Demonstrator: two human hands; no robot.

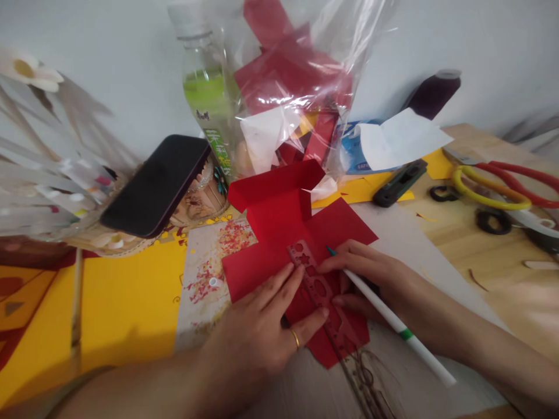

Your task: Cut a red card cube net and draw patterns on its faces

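In the head view, a red paper (pixel 283 224) cut into a shape with several flaps lies on a pale sheet (pixel 406 244) on the wooden counter (pixel 463 256), its far flaps folded up. A clear ruler (pixel 318 285) with cut-out shapes lies slantwise across the red paper, its near end reaching past the paper's edge. The left hand (pixel 262 317), a gold ring on one finger, is spread, fingertips on the ruler, gripping nothing. The right hand (pixel 371 276) is closed around a white pen (pixel 384 311) with a green band; its blue-green tip is just beside the ruler, over the red paper, though I cannot tell whether it touches. To the left, yellow paper (pixel 131 285) lies near the pale sheet, which carries red and yellow specks there. Behind it, a black phone (pixel 157 186) leans at a tilt beside a green-labelled bottle (pixel 209 110). A clear plastic bag (pixel 301 75) holding red pieces stands beyond the red paper. On the right are a dark cutter (pixel 399 183) and scissors (pixel 493 189) with yellow handles.
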